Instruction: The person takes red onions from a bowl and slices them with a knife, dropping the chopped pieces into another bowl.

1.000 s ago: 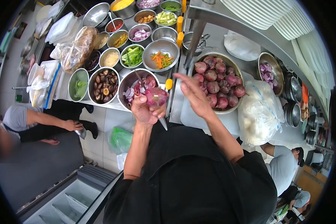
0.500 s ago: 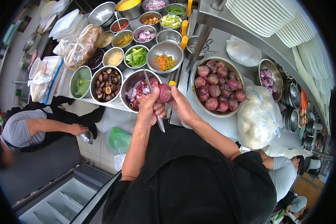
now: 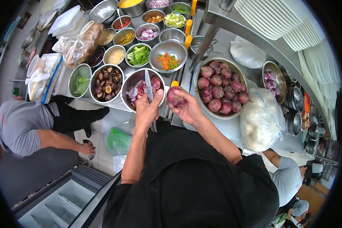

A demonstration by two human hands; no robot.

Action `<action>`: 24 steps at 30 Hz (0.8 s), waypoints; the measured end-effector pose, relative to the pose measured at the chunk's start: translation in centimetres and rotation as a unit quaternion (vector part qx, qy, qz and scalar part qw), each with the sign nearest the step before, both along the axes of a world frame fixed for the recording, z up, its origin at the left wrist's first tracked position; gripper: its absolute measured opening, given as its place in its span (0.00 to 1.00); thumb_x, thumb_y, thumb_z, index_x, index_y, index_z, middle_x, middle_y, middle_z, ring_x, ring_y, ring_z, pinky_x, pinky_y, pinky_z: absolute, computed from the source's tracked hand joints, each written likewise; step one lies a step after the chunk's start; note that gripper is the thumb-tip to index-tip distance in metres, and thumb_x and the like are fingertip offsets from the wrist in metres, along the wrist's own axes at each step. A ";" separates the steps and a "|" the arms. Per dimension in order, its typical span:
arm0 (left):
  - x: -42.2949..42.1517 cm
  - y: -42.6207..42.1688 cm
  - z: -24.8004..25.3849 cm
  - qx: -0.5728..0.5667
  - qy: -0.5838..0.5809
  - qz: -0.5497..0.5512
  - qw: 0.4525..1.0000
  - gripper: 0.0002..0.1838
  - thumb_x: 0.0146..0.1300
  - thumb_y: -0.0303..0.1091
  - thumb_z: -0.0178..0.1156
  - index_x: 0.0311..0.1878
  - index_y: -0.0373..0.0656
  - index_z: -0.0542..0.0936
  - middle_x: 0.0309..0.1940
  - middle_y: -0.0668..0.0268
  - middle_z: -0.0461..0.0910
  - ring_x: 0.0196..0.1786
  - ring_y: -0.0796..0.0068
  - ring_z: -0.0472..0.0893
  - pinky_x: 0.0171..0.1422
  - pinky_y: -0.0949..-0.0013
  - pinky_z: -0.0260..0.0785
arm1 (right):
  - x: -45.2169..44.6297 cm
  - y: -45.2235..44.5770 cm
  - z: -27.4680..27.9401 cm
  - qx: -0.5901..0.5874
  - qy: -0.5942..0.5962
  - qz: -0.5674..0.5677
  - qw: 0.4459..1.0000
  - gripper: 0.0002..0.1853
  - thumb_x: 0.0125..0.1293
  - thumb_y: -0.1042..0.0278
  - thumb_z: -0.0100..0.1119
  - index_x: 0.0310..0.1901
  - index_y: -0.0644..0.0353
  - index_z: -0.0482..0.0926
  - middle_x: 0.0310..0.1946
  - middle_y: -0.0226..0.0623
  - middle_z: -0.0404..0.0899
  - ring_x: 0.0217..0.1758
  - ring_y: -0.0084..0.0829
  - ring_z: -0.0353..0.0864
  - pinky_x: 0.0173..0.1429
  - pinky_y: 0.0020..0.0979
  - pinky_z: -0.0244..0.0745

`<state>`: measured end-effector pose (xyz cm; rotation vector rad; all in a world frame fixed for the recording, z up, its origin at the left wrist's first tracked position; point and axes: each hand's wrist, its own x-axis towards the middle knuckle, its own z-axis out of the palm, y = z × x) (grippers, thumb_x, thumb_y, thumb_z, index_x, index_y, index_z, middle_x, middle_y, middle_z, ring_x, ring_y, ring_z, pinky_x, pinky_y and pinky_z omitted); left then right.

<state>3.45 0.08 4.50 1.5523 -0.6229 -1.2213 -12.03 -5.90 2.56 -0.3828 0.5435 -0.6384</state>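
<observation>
My left hand (image 3: 147, 109) is closed round a knife (image 3: 148, 84), its blade pointing away from me over a metal pot (image 3: 162, 76). Inside that pot lie red onion pieces (image 3: 135, 91) and peelings. Just to the right, my right hand (image 3: 190, 109) grips a whole red onion (image 3: 175, 96) with its fingertips. Knife and onion are apart. Further right stands a large metal bowl (image 3: 197, 81) heaped with red onions (image 3: 217, 91).
Several metal pots of cut vegetables stand ahead, with mushrooms (image 3: 108, 84) at left. A bag of pale contents (image 3: 260, 121) sits at right below a shelf of plates (image 3: 271, 17). One person (image 3: 26, 125) is at left, another (image 3: 287, 178) at right.
My hands have moved apart; the knife has come away from the onion and swung left over the pot. The person at left has straightened and shifted.
</observation>
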 end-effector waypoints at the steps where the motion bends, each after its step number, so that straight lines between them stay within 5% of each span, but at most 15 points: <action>1: 0.3 0.3 0.1 0.002 0.008 -0.020 1.000 0.25 0.62 0.55 0.65 0.26 0.40 0.76 0.14 0.71 0.71 0.12 0.82 0.67 0.15 0.74 0.57 | -0.2 -0.2 -0.1 0.017 -0.027 -0.001 0.999 0.15 0.65 0.61 0.58 0.49 0.59 0.75 0.35 0.32 0.78 0.32 0.27 0.75 0.25 0.21 0.66; 2: 0.5 0.6 0.1 0.004 0.016 -0.039 0.999 0.25 0.63 0.54 0.64 0.27 0.39 0.78 0.15 0.71 0.72 0.13 0.82 0.68 0.16 0.73 0.59 | 0.0 -0.2 -0.1 0.012 -0.014 -0.001 1.000 0.16 0.65 0.61 0.56 0.50 0.61 0.75 0.33 0.32 0.76 0.28 0.26 0.71 0.21 0.20 0.60; 8: 0.2 0.6 -0.1 -0.144 -0.148 -0.066 0.976 0.26 0.59 0.54 0.67 0.36 0.33 0.83 0.21 0.67 0.78 0.24 0.77 0.74 0.31 0.67 0.68 | 0.3 -0.8 1.3 -0.012 -0.054 0.021 0.998 0.22 0.71 0.53 0.46 0.53 0.64 0.75 0.34 0.33 0.78 0.28 0.24 0.74 0.19 0.20 0.61; 11: -0.3 0.4 0.8 -0.164 -0.220 -0.056 0.960 0.32 0.49 0.58 0.73 0.30 0.30 0.81 0.18 0.62 0.77 0.21 0.74 0.73 0.30 0.65 0.68 | 0.7 -0.6 2.3 -0.013 -0.001 0.015 1.000 0.19 0.72 0.53 0.47 0.49 0.61 0.77 0.34 0.34 0.80 0.27 0.23 0.75 0.18 0.19 0.63; 14: 0.6 0.5 0.3 -0.094 -0.350 -0.123 0.924 0.37 0.39 0.62 0.76 0.22 0.30 0.78 0.14 0.59 0.74 0.19 0.70 0.73 0.27 0.62 0.67 | 0.9 -0.3 1.8 -0.065 0.031 -0.028 0.997 0.18 0.73 0.53 0.45 0.48 0.60 0.76 0.34 0.33 0.79 0.32 0.22 0.78 0.26 0.21 0.70; 17: 0.2 0.6 1.3 -0.054 -0.371 -0.173 0.911 0.32 0.41 0.58 0.77 0.36 0.35 0.85 0.20 0.62 0.81 0.24 0.77 0.78 0.33 0.67 0.72 | 1.3 0.0 1.7 -0.078 0.009 -0.082 0.994 0.17 0.75 0.54 0.43 0.46 0.59 0.75 0.37 0.33 0.78 0.38 0.21 0.78 0.39 0.24 0.74; 20: 0.1 0.5 1.1 -0.058 -0.387 -0.169 0.905 0.35 0.38 0.61 0.76 0.35 0.35 0.84 0.19 0.63 0.80 0.22 0.74 0.77 0.32 0.66 0.72 | 1.4 0.5 2.7 -0.100 0.000 -0.089 0.991 0.17 0.75 0.55 0.40 0.45 0.60 0.73 0.38 0.32 0.76 0.40 0.21 0.76 0.48 0.26 0.72; 24: 0.2 0.3 1.3 -0.102 -0.426 -0.151 0.886 0.39 0.34 0.65 0.77 0.33 0.33 0.83 0.18 0.61 0.78 0.20 0.72 0.75 0.30 0.65 0.70 | 1.6 0.2 2.6 -0.210 0.065 -0.108 0.969 0.18 0.76 0.56 0.37 0.41 0.61 0.73 0.37 0.31 0.74 0.38 0.21 0.74 0.46 0.24 0.71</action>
